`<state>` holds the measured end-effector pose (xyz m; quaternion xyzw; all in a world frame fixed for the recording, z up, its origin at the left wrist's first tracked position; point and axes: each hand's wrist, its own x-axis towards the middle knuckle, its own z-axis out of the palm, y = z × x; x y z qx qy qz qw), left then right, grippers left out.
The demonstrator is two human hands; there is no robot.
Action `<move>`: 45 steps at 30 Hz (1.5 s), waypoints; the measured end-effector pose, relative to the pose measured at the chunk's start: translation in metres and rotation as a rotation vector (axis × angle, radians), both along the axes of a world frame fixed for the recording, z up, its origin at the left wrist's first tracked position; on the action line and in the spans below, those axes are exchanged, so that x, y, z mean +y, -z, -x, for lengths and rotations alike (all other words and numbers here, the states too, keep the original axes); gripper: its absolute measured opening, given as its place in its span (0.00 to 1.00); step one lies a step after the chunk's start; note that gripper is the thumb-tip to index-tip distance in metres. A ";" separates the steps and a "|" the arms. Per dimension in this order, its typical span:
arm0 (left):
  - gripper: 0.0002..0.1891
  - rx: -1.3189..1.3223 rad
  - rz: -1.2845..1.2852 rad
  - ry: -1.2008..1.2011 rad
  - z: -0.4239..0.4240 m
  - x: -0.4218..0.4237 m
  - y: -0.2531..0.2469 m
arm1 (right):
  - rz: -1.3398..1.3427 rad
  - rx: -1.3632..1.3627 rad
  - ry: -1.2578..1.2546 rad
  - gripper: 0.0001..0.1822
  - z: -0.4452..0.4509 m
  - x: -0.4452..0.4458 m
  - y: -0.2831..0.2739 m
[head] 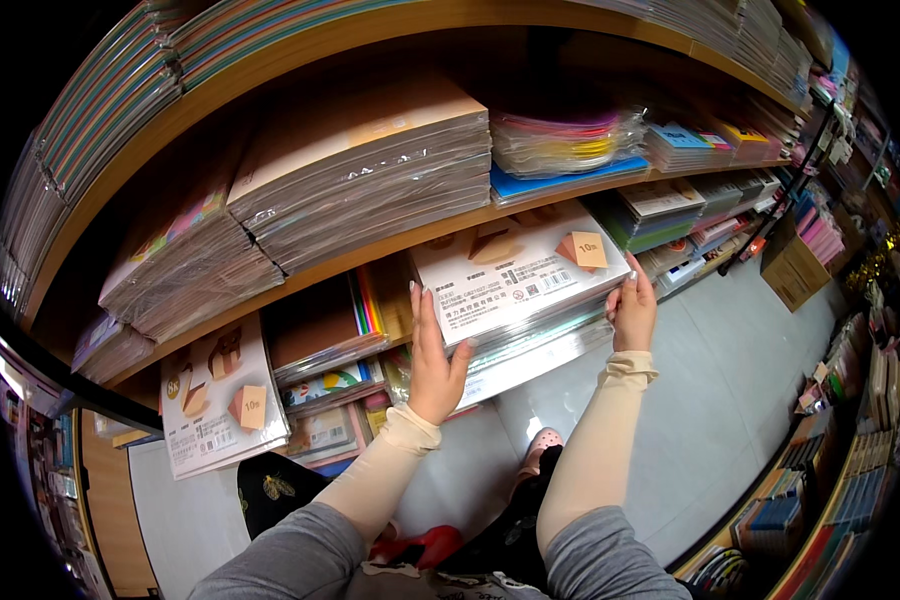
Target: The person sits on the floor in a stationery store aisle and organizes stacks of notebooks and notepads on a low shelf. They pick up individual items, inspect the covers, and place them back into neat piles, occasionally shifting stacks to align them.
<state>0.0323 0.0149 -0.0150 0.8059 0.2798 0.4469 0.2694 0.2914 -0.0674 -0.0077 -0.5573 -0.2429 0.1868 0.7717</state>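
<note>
A stack of plastic-wrapped paper packs (525,277) juts out from under the middle wooden shelf, its top pack white with printing and a folded-paper picture. My left hand (436,360) lies flat against the stack's left side, thumb at the front edge. At the stack's right front corner is my right hand (631,304), fingers bent on the top pack's edge and thumb side up. A similar white pack (225,397) sticks out at the left of the same level. Between the two stand packs of brown and coloured paper (330,349). The rear of the stack is hidden beneath the shelf.
Above, the wooden shelf (390,251) bears thick stacks of wrapped paper (367,172) and round coloured sheets (562,142). A cardboard box (795,270) with pink items stands on the tiled floor at the right. Low bookshelves (772,510) line the lower right, beyond the aisle.
</note>
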 end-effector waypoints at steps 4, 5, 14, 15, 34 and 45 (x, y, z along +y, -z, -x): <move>0.35 -0.023 -0.031 0.002 -0.002 0.000 0.002 | -0.013 0.097 0.011 0.18 0.001 0.000 -0.002; 0.35 -0.034 -0.042 0.000 -0.003 0.000 0.004 | -0.024 0.131 0.005 0.18 0.002 -0.001 -0.002; 0.34 -0.063 -0.043 -0.015 -0.005 0.000 0.010 | 0.056 0.156 0.126 0.16 0.005 0.009 -0.004; 0.34 -0.066 -0.036 -0.020 -0.004 -0.001 0.008 | 0.052 0.141 0.144 0.16 0.006 0.013 -0.002; 0.42 0.791 -0.053 -0.538 0.266 -0.012 -0.041 | -0.148 -0.013 0.319 0.15 0.065 0.001 -0.056; 0.35 0.801 -0.284 -0.487 0.277 -0.011 -0.040 | -0.062 -0.192 -0.583 0.11 0.241 0.029 -0.091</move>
